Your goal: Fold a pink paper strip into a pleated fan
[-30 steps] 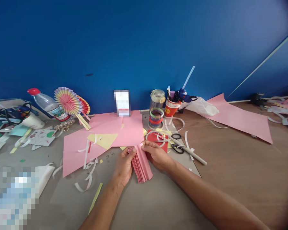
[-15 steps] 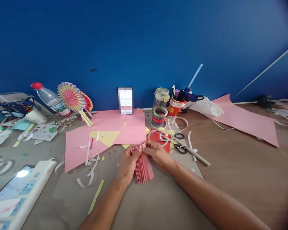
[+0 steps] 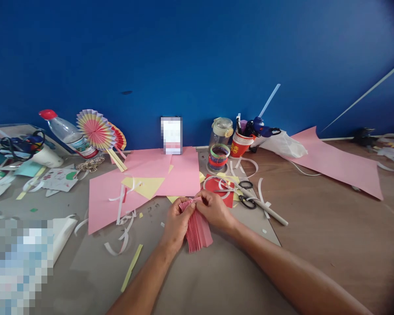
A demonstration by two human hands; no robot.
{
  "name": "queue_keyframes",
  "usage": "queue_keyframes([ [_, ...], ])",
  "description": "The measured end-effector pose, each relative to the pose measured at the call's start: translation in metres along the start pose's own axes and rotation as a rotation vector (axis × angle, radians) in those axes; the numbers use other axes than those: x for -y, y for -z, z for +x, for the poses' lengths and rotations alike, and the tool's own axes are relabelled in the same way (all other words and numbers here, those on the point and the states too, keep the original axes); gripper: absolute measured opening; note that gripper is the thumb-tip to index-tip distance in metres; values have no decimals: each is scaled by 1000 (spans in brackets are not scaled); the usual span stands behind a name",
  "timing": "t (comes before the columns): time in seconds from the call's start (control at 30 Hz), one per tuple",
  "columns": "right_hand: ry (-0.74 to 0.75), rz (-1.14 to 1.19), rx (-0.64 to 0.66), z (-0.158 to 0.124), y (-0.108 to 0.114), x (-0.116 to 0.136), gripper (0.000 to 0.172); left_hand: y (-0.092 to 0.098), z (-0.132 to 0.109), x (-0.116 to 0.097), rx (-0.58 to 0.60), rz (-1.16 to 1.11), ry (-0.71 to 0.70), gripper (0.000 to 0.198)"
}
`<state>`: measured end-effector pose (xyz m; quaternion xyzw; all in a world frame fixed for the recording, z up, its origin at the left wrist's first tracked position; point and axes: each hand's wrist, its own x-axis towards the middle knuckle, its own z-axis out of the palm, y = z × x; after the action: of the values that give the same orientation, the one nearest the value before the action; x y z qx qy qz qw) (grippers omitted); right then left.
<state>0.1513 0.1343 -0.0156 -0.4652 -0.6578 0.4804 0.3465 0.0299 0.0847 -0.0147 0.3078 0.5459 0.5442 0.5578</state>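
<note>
Head-camera view, as I follow it from a distance, of a pleated pink paper (image 3: 198, 234) held between both hands over the near part of the table (image 3: 239, 271), in front of flat pink sheets (image 3: 180, 181). The left hand (image 3: 175, 225) has its fingers closed on the bunched folds at the upper left; the right hand (image 3: 216, 214) has its fingers pinching the upper edge just beside them, though I cannot make out the exact fingertip contact. I judge the chief hazard to be loss of alignment: should the left fingers slacken, the stack could spring apart, since creased paper tends to reopen. A crooked pinch on the right could skew the pleats, most visibly at the lower ends, which hang unsupported and slightly fanned. Pulling hard between the two grips could tear the edge. Beyond the right hand I note scissors (image 3: 241, 200), their blades over red paper (image 3: 229, 199); a careless forward sweep could knock them or brush the paper against them.
</note>
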Motion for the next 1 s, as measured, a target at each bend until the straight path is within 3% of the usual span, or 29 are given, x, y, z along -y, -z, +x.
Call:
queue_keyframes([
  [0.27,65,-154,-69,-3,-2,3,12,0,0,1,1,45,-38,32],
  [0.4,19,-212,-88,-2,-1,7,9,0,-2,3,-6,69,-63,31],
  [0.53,-45,-236,-90,-2,0,10,9,-1,-2,4,21,12,-46,32],
  [0.67,15,-232,-91,-4,-2,14,8,-2,-2,1,50,-139,11,32],
  [0.9,49,-101,123,-7,7,24,12,0,1,1,71,-243,42,27],
  [1.0,19,-58,136,-6,8,25,12,1,2,2,68,-253,54,29],
])
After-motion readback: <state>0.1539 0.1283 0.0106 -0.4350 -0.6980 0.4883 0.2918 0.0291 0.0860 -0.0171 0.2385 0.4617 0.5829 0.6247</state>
